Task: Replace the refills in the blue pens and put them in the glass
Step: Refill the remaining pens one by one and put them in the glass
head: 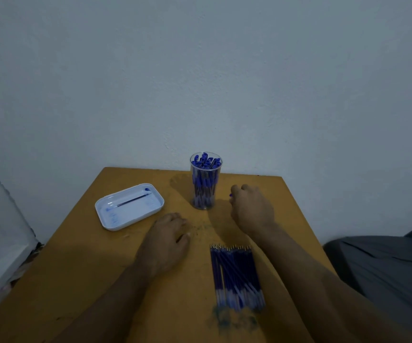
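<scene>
While glass (pixel 205 180) of blue pens (pixel 203 186) stands frame centre, right hand (pixel 250 209) beside it curls round small blue piece; left hand (pixel 166 240) relaxed on table (pixel 76 268). Refills (pixel 237 276) lower centre: light, thin, bendy, slippery; pinch mid-shaft.

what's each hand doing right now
Left hand: resting on the table, fingers loosely curled, holding nothing.
Right hand: curled round something small and blue; cannot tell what.

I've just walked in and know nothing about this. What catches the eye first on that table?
The glass crammed with blue pens stands at the table's far edge by the wall. A row of refills lies near the front, and a white tray on the left holds one refill. Two hands, left and right, are between them.
</scene>
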